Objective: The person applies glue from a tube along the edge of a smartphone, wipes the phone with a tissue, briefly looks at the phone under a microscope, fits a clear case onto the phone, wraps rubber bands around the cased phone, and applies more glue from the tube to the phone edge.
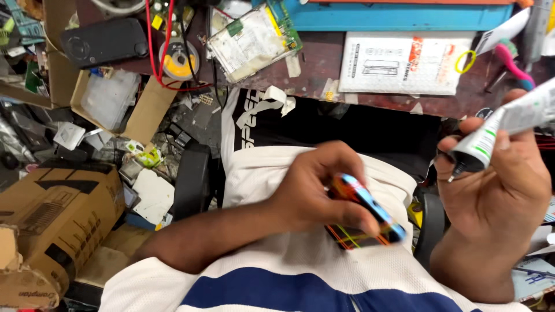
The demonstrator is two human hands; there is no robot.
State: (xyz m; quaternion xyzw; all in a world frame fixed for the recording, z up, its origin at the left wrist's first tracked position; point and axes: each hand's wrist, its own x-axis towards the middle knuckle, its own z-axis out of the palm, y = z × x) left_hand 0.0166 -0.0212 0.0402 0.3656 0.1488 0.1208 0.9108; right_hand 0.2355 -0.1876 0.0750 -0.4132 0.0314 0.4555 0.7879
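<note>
Orange and blue, the small flat device (364,208) lies over the person's lap, with the left hand (315,188) fingers closed around its edges. It looks light, stiff and perhaps slippery, so holding by the long edges seems safest. The right hand (500,185) fingers are clamped on a soft white tube (503,130), nozzle pointing down, below the cluttered tabletop (324,63).

Two hands are seen: the left hand (315,190) and the right hand (497,190). One small orange and blue toy car (365,207) and one white glue tube (503,130) are counted. Two cardboard boxes (58,208) are seen at the left, one solder reel (179,60), one white booklet (404,62), and one blue tray (399,16).
</note>
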